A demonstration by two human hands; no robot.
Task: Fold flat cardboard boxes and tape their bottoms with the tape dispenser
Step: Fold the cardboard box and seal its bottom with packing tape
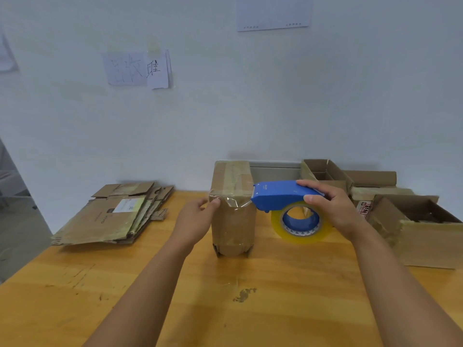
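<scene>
A small brown cardboard box (233, 221) stands upside down in the middle of the wooden table (225, 309), its taped bottom facing up. A strip of clear tape (235, 202) hangs over its near top edge. My left hand (198, 219) rests against the box's left side, thumb pressing the tape end at the top corner. My right hand (333, 209) grips the blue tape dispenser (283, 196), which carries a yellowish tape roll (300, 221). The dispenser's front edge touches the box's upper right edge.
A stack of flat cardboard boxes (112, 214) lies at the left back of the table. Several folded open boxes (421, 226) stand along the right side and back right corner (325, 171). Papers hang on the wall behind.
</scene>
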